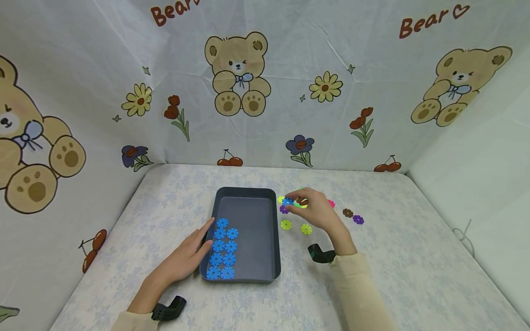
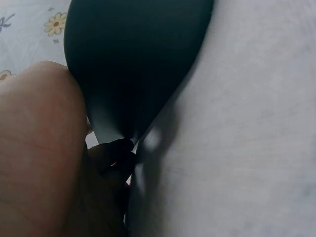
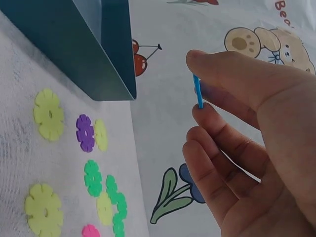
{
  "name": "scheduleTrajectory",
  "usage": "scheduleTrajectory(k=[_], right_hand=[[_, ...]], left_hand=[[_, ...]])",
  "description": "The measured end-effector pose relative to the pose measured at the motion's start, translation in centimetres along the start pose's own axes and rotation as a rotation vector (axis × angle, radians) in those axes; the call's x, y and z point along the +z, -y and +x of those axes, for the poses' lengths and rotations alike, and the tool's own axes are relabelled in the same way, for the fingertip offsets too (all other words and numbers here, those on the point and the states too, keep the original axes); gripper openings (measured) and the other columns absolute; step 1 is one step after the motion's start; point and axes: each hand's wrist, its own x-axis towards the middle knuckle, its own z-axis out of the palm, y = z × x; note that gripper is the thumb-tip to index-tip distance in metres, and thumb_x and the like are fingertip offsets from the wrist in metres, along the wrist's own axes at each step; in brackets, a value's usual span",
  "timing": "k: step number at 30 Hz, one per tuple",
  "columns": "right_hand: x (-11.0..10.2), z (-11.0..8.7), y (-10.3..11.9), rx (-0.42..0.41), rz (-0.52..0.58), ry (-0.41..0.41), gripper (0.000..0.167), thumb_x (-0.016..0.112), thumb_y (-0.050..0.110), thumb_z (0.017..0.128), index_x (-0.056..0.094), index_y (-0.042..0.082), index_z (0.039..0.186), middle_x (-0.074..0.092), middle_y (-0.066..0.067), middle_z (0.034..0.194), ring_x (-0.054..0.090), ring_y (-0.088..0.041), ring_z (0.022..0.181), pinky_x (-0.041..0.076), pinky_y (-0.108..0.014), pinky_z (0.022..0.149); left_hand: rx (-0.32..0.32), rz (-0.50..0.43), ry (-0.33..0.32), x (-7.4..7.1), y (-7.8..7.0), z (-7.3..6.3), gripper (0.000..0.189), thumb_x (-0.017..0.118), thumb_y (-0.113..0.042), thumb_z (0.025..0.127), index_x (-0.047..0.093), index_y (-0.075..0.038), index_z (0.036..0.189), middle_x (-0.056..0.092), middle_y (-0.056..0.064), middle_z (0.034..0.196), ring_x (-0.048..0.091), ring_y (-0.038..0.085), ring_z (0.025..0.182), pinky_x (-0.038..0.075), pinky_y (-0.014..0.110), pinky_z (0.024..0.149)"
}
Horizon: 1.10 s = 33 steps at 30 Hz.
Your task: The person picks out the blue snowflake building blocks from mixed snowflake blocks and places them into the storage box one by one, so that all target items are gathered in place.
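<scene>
A dark grey rectangular tray (image 1: 258,239) lies on the table, with several blue notched discs (image 1: 229,247) laid flat in rows along its left side. Against the tray's left rim rests my left hand (image 1: 186,255), its fingers fairly straight. The left wrist view has this hand (image 2: 39,148) close beside the tray's outer wall (image 2: 138,49), the fingertips in shadow. My right hand (image 1: 316,209) is raised just right of the tray's far end. Between thumb and fingertips it pinches one blue notched disc (image 3: 198,91), seen edge-on in the right wrist view.
Right of the tray lie loose notched discs: yellow ones (image 1: 306,229), a purple one (image 1: 358,219), a brown one (image 1: 348,213) and a pink one (image 1: 331,203). Several green discs (image 3: 93,177) lie partly behind my right hand. A bear-printed cloth (image 1: 281,124) hangs behind the table.
</scene>
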Motion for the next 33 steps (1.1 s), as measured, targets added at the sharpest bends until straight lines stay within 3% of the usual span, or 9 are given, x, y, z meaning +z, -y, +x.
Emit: scheduleTrajectory(k=[16, 33], right_hand=[[1.5, 1.0, 1.6, -0.048, 0.063, 0.017, 0.03, 0.08, 0.023, 0.093, 0.077, 0.01, 0.119, 0.072, -0.008, 0.113, 0.066, -0.031, 0.101, 0.059, -0.05, 0.092], [3.6, 2.2, 3.5, -0.075, 0.074, 0.034, 0.029, 0.082, 0.021, 0.091, 0.078, 0.008, 0.117, 0.072, -0.008, 0.106, 0.067, -0.025, 0.096, 0.06, -0.043, 0.09]], left_hand=[[0.003, -0.003, 0.004, 0.1, 0.2, 0.1, 0.064, 0.041, -0.039, 0.113, 0.012, -0.027, 0.168, 0.022, 0.017, 0.17, 0.023, 0.052, 0.152, 0.023, 0.074, 0.117], [-0.001, -0.004, 0.008, 0.1, 0.3, 0.1, 0.064, 0.04, -0.041, 0.113, 0.012, -0.027, 0.168, 0.022, 0.018, 0.17, 0.023, 0.053, 0.152, 0.023, 0.074, 0.117]])
